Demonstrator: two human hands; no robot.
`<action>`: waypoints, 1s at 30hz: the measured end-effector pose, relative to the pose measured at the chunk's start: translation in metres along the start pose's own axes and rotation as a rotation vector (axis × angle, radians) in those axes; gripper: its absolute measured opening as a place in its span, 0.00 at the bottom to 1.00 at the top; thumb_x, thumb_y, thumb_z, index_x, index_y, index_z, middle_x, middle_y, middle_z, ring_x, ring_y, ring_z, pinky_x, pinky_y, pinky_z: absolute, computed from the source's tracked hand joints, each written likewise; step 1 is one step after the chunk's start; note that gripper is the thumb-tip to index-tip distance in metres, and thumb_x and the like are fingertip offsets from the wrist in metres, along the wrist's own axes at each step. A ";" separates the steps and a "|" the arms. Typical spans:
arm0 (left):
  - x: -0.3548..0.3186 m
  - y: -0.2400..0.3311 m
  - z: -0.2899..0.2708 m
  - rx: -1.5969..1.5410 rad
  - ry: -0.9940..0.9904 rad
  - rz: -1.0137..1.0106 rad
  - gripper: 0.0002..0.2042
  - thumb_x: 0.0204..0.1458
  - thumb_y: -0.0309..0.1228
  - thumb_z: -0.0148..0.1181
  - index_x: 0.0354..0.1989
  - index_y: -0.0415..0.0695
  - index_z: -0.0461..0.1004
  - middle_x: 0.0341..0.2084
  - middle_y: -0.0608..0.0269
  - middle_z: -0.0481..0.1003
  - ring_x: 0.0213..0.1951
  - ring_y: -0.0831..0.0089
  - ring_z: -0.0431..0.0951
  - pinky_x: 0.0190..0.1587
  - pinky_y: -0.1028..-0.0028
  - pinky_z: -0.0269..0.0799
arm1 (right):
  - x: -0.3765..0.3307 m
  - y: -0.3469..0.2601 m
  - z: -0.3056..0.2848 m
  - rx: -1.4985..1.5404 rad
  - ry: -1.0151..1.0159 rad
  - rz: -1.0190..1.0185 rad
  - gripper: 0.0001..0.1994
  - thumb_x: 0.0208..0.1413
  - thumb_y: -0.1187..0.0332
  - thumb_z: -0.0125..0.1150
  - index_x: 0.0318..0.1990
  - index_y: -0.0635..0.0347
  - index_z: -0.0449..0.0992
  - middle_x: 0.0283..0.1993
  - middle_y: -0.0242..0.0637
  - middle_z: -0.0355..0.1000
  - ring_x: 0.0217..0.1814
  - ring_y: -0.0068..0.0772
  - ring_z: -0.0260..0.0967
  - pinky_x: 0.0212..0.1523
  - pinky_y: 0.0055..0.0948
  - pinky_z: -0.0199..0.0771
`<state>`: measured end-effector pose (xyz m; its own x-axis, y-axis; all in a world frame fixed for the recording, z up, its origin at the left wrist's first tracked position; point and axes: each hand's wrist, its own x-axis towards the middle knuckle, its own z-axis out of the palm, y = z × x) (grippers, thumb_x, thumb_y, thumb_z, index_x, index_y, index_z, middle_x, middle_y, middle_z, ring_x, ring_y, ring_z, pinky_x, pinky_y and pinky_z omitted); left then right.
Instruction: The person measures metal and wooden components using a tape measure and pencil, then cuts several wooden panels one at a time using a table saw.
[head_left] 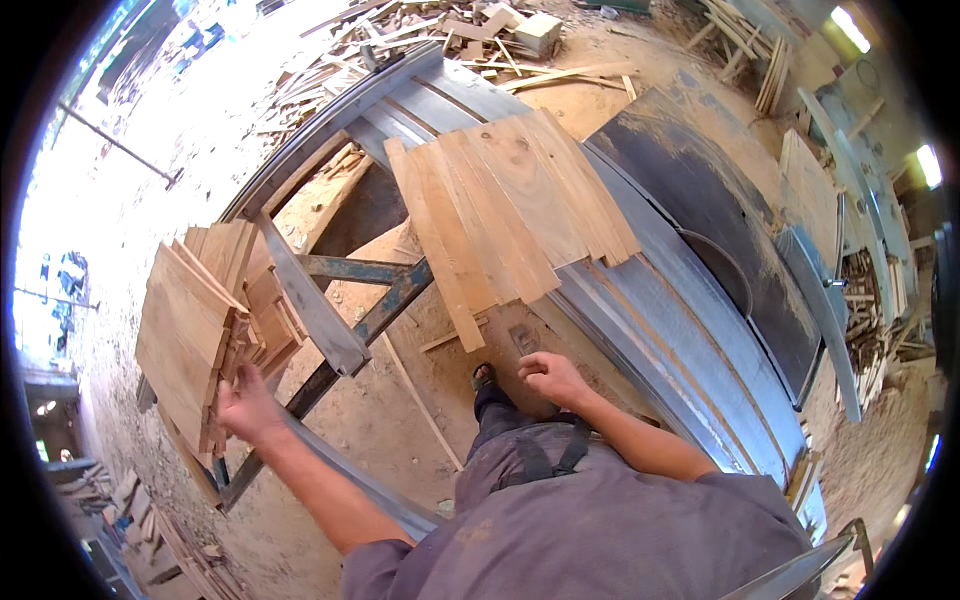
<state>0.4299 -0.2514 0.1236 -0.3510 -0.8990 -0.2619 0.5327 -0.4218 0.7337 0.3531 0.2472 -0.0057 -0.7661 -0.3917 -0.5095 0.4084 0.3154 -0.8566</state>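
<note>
My left hand (246,404) is at the near end of a stack of wooden boards (185,320), its fingers closed around a board's edge; the hand is slightly blurred. The boards in this stack lie unevenly, some tilted against others. My right hand (553,380) hovers before my body, fingers loosely curled in, with nothing visible in them. Ahead of it, a row of flat wooden planks (500,200) lies side by side on the metal machine table (690,340), their near ends uneven and jutting past its edge.
A metal frame bar (310,300) and blue-painted brace (395,300) stand between the stack and the planks. A dark dusty panel (690,190) lies right of the metal table. Scrap wood (480,40) is heaped beyond. A thin stick (420,400) lies on the dirt floor.
</note>
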 end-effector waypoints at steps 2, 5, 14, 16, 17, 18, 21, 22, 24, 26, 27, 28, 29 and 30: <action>0.017 -0.055 -0.030 0.310 -0.222 -0.058 0.14 0.61 0.32 0.50 0.43 0.33 0.76 0.34 0.56 0.79 0.40 0.62 0.79 0.47 0.66 0.76 | -0.021 0.012 -0.017 -0.097 0.167 -0.168 0.19 0.56 0.76 0.57 0.56 0.68 0.75 0.50 0.43 0.79 0.49 0.36 0.78 0.52 0.31 0.77; -0.060 -0.172 -0.011 0.422 -0.456 -0.455 0.14 0.60 0.35 0.50 0.48 0.38 0.74 0.36 0.55 0.79 0.36 0.64 0.76 0.42 0.64 0.73 | -0.061 0.021 -0.054 -0.390 0.571 -0.294 0.19 0.55 0.76 0.55 0.55 0.65 0.76 0.54 0.48 0.77 0.58 0.47 0.74 0.62 0.39 0.71; -0.169 -0.291 0.047 0.731 -0.449 -0.846 0.12 0.60 0.34 0.62 0.46 0.40 0.71 0.26 0.58 0.76 0.24 0.64 0.79 0.25 0.64 0.76 | -0.173 0.204 -0.201 -0.658 1.474 0.123 0.28 0.59 0.70 0.55 0.67 0.66 0.64 0.69 0.53 0.63 0.74 0.56 0.55 0.75 0.48 0.50; -0.166 -0.293 0.039 0.715 -0.452 -0.853 0.12 0.60 0.34 0.62 0.45 0.40 0.71 0.25 0.58 0.75 0.22 0.65 0.78 0.23 0.63 0.76 | -0.182 0.217 -0.211 -0.745 1.518 0.169 0.28 0.61 0.65 0.54 0.67 0.66 0.64 0.71 0.52 0.62 0.75 0.56 0.54 0.75 0.49 0.48; -0.166 -0.294 0.035 0.705 -0.440 -0.852 0.11 0.60 0.34 0.62 0.45 0.40 0.71 0.25 0.58 0.75 0.22 0.65 0.78 0.23 0.62 0.76 | -0.184 0.219 -0.211 -0.782 1.500 0.186 0.28 0.61 0.65 0.54 0.67 0.66 0.64 0.71 0.52 0.61 0.75 0.55 0.54 0.75 0.49 0.48; -0.168 -0.295 0.031 0.693 -0.428 -0.851 0.11 0.61 0.33 0.62 0.45 0.40 0.71 0.25 0.58 0.75 0.22 0.65 0.78 0.22 0.62 0.76 | -0.182 0.219 -0.212 -0.820 1.481 0.202 0.28 0.61 0.65 0.54 0.67 0.65 0.64 0.72 0.51 0.61 0.75 0.54 0.53 0.75 0.49 0.48; -0.179 -0.291 0.019 0.693 -0.428 -0.811 0.11 0.61 0.33 0.61 0.45 0.40 0.71 0.26 0.58 0.75 0.21 0.65 0.77 0.23 0.62 0.76 | -0.175 0.208 -0.209 -0.845 1.448 0.224 0.26 0.61 0.65 0.54 0.66 0.65 0.66 0.73 0.49 0.60 0.76 0.51 0.53 0.75 0.49 0.48; -0.183 -0.287 0.017 0.695 -0.411 -0.818 0.11 0.61 0.33 0.61 0.45 0.40 0.71 0.26 0.57 0.75 0.22 0.65 0.77 0.23 0.62 0.76 | -0.175 0.206 -0.207 -0.844 1.436 0.221 0.26 0.61 0.65 0.54 0.65 0.65 0.67 0.73 0.49 0.60 0.76 0.51 0.53 0.75 0.49 0.48; -0.195 -0.281 0.015 0.693 -0.369 -0.828 0.12 0.61 0.33 0.62 0.45 0.39 0.71 0.27 0.57 0.75 0.22 0.65 0.77 0.24 0.63 0.77 | -0.175 0.206 -0.208 -0.866 1.427 0.225 0.25 0.61 0.64 0.54 0.65 0.65 0.68 0.72 0.49 0.61 0.76 0.51 0.53 0.75 0.49 0.48; -0.206 -0.273 0.020 0.696 -0.350 -0.845 0.12 0.61 0.33 0.62 0.45 0.39 0.71 0.27 0.57 0.75 0.22 0.66 0.77 0.25 0.63 0.77 | -0.177 0.214 -0.209 -0.899 1.428 0.231 0.25 0.61 0.64 0.53 0.64 0.65 0.68 0.72 0.49 0.61 0.76 0.51 0.54 0.75 0.49 0.48; -0.209 -0.269 0.021 0.695 -0.341 -0.852 0.12 0.61 0.33 0.62 0.45 0.39 0.71 0.27 0.57 0.75 0.23 0.66 0.77 0.25 0.63 0.78 | -0.179 0.215 -0.208 -0.887 1.420 0.236 0.25 0.61 0.64 0.53 0.64 0.65 0.68 0.71 0.49 0.62 0.75 0.51 0.54 0.75 0.49 0.48; -0.208 -0.268 0.012 0.662 -0.359 -0.858 0.12 0.61 0.33 0.62 0.45 0.38 0.71 0.28 0.57 0.76 0.23 0.66 0.78 0.27 0.64 0.78 | -0.181 0.216 -0.208 -0.875 1.409 0.239 0.25 0.61 0.64 0.53 0.64 0.65 0.68 0.71 0.49 0.62 0.75 0.51 0.54 0.75 0.49 0.48; -0.211 -0.266 0.009 0.658 -0.348 -0.855 0.11 0.61 0.33 0.62 0.45 0.38 0.71 0.28 0.57 0.76 0.23 0.66 0.78 0.27 0.63 0.79 | -0.181 0.209 -0.209 -0.871 1.404 0.248 0.25 0.61 0.64 0.53 0.64 0.65 0.68 0.71 0.49 0.62 0.75 0.51 0.54 0.75 0.49 0.48; -0.213 -0.264 0.007 0.655 -0.338 -0.853 0.11 0.61 0.33 0.62 0.45 0.38 0.71 0.28 0.57 0.75 0.23 0.66 0.78 0.27 0.63 0.79 | -0.178 0.200 -0.206 -0.863 1.393 0.286 0.25 0.61 0.63 0.52 0.65 0.65 0.68 0.71 0.48 0.61 0.75 0.50 0.54 0.75 0.48 0.48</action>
<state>0.3589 0.0518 -0.0100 -0.6505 -0.2262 -0.7251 -0.4529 -0.6509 0.6093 0.4693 0.5585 -0.0694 -0.7406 0.6303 0.2330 0.5917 0.7760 -0.2186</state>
